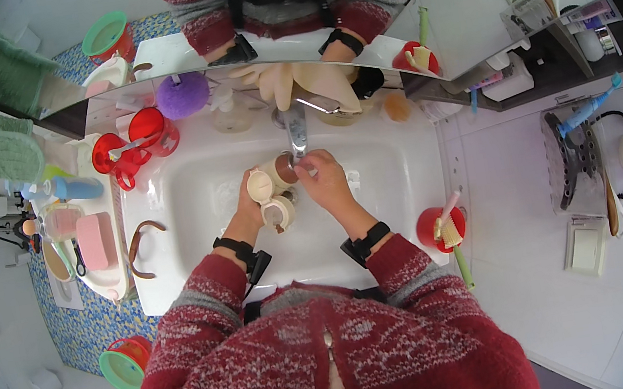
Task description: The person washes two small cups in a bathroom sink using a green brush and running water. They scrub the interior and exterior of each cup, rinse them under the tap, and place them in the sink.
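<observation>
Over the white washbasin (221,238), my left hand (249,204) grips a cream-coloured bottle (271,177) that lies tilted, with a cream flip lid (278,211) hanging at its near side. A brown band or base shows at the bottle's far right end, just below the chrome faucet (296,130). The fingers of my right hand (321,178) are bent at that brown end, close to the spout; whether they pinch anything is hidden. Both wrists wear black straps.
Red cups (154,132), a purple bath puff (182,95), a pump bottle (229,110) and rubber gloves (294,79) line the basin's back. A brown curved handle (138,250) lies left. A red cup with brushes (441,229) stands right.
</observation>
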`<state>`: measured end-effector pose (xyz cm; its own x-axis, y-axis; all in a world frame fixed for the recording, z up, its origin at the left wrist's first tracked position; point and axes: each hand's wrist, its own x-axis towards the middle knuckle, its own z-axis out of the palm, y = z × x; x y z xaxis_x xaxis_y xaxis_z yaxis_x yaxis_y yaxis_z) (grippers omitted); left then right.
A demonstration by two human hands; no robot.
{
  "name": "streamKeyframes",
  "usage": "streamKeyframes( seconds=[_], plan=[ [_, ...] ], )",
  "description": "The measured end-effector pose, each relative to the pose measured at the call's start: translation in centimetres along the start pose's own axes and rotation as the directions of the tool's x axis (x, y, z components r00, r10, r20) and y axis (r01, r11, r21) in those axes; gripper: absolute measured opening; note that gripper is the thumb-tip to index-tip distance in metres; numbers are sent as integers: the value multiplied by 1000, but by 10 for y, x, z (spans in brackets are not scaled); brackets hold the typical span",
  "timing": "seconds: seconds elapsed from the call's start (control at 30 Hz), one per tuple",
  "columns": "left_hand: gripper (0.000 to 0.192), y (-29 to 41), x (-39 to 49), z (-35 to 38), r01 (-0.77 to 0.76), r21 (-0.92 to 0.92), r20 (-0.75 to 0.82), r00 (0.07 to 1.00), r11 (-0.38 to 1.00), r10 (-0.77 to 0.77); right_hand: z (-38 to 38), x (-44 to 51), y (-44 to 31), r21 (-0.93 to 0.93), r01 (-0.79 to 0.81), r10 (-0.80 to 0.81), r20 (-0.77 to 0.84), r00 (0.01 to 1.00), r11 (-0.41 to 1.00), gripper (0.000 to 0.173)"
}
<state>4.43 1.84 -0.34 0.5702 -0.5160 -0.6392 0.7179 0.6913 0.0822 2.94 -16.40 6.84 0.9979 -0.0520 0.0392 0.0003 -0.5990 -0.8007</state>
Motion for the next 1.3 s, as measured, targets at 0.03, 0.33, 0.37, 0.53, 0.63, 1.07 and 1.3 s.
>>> streamKeyframes(
  seconds=[0.03, 0.33, 0.37, 0.53, 0.63, 1.07, 1.3],
  plan=[
    [44, 0, -1, 0, -5, 6, 6, 1000, 1000, 5, -1, -2, 0, 35, -30, 28, 73, 997, 999, 30],
    [45, 1, -1, 3, 78, 34, 64, 995, 996, -80, -1, 16, -1, -319, -208, 318, 345, 883, 925, 77],
    [46, 0, -1, 4, 57, 38, 52, 997, 998, -59, -2, 18, 0, -267, -177, 273, 383, 882, 947, 71],
    [54, -7, -4, 13, 41, -70, 22, 999, 997, -39, 6, 17, 6, 284, -464, 307, 457, 835, 839, 46],
    [51, -4, -7, 16, -15, 72, 62, 998, 997, 10, 7, 6, 9, 584, -654, 399, 518, 756, 481, 32],
    [52, -1, 11, -16, -28, 30, -63, 998, 999, 30, -148, -105, -17, -197, -137, 74, -299, 951, 971, 18],
    [52, -4, 19, -15, -51, -5, -101, 994, 999, 50, -245, -192, 20, -683, -603, 486, -395, 779, 412, 29]
  ],
)
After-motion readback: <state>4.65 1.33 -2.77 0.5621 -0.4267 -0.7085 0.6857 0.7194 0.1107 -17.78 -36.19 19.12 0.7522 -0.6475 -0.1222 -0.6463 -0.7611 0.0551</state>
